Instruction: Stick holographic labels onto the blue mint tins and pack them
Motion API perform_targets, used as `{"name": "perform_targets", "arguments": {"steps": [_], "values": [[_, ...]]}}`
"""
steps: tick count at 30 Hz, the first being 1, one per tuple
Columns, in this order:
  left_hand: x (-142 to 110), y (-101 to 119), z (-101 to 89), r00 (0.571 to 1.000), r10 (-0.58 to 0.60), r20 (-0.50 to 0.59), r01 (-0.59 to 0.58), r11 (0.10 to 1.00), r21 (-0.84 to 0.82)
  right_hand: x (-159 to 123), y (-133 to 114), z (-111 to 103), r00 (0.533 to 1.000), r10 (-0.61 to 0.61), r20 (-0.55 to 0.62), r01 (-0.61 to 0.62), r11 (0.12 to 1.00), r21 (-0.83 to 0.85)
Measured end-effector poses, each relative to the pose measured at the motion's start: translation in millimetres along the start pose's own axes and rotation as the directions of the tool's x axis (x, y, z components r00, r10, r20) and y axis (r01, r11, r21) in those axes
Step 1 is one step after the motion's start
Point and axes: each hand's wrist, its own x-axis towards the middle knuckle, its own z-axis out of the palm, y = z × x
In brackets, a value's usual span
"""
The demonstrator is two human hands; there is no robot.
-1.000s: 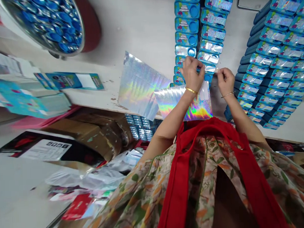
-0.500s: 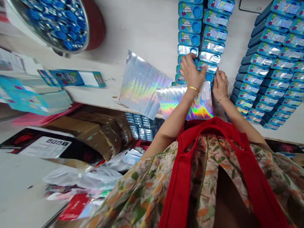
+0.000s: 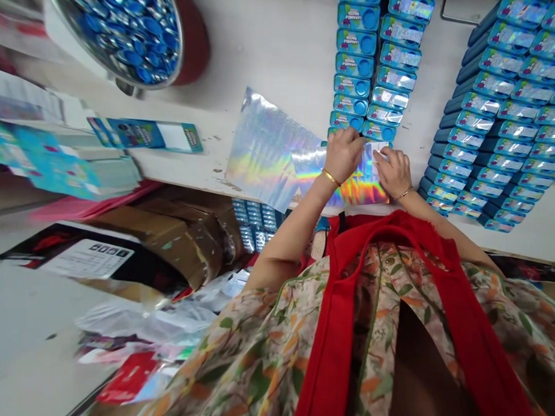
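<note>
Shiny rainbow sheet [image 3: 368, 191] is lying at the worktop's [image 3: 272, 44] near edge, partly overlapping a second silvery sheet [image 3: 268, 144]. Left hand [image 3: 343, 156] is hovering over or resting on it, fingers bent close together; cannot tell whether they are gripping anything. Right hand [image 3: 395, 172] is touching its right end, fingers curling by a pale strip; grip unclear. Beyond, blue tins [image 3: 357, 41] are standing in two columns. More tins [image 3: 502, 133] are filling the right; a metal bowl [image 3: 180, 59] is holding blue-and-silver pieces [image 3: 135, 40] far left.
</note>
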Motion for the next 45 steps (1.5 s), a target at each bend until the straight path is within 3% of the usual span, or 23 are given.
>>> {"name": "perform_targets", "arguments": {"steps": [6, 11, 16, 19, 22, 24, 26, 28, 31, 34, 36, 39, 45], "values": [[-7, 9, 23.2, 0.993, -0.019, -0.116, 0.027, 0.998, 0.061, 0, 0, 1, 1.0, 0.007, -0.01, -0.007, 1.0, 0.009], [-17, 11, 30.3, 0.993, 0.008, -0.119, 0.002, 0.997, 0.082, 0, 1, 5, 0.999, 0.007, -0.051, -0.006, 1.0, 0.019], [-47, 29, 16.8, 0.997, 0.04, -0.072, -0.037, 0.998, 0.047, 1, 2, 7, 0.998, 0.007, -0.065, -0.003, 0.999, 0.051], [-62, 42, 0.9, 0.979, -0.009, -0.203, -0.017, 0.992, -0.126, 0, 3, 6, 0.996, -0.004, -0.087, 0.011, 0.997, 0.081], [-52, 43, -0.3, 0.878, -0.249, -0.409, -0.004, 0.851, -0.526, 0, 6, 3, 0.982, -0.02, -0.189, 0.051, 0.986, 0.162], [-32, 36, 11.6, 0.827, -0.387, -0.406, -0.04, 0.681, -0.731, 1, 9, 1, 0.959, -0.036, -0.282, 0.112, 0.96, 0.258], [-8, 27, 29.6, 0.821, -0.445, -0.357, -0.06, 0.554, -0.83, 4, 12, 0, 0.939, -0.008, -0.343, 0.141, 0.92, 0.365], [12, 21, 47.3, 0.83, -0.452, -0.328, -0.063, 0.508, -0.859, 9, 13, 1, 0.927, 0.099, -0.362, 0.088, 0.88, 0.467], [27, 19, 62.8, 0.839, -0.436, -0.327, -0.05, 0.536, -0.843, 18, 13, 6, 0.899, 0.281, -0.336, -0.005, 0.775, 0.632], [31, 21, 64.2, 0.838, -0.415, -0.354, -0.029, 0.613, -0.789, 26, 15, 10, 0.882, 0.362, -0.301, -0.009, 0.652, 0.758], [32, 22, 62.9, 0.836, -0.398, -0.378, -0.015, 0.672, -0.741, 30, 18, 12, 0.862, 0.4, -0.311, -0.006, 0.622, 0.783], [32, 21, 64.3, 0.835, -0.368, -0.409, 0.003, 0.747, -0.665, 33, 26, 15, 0.837, 0.417, -0.354, -0.005, 0.653, 0.757], [34, 13, 75.2, 0.847, -0.332, -0.415, 0.045, 0.822, -0.568, 36, 36, 20, 0.838, 0.39, -0.381, -0.05, 0.751, 0.658]]}}
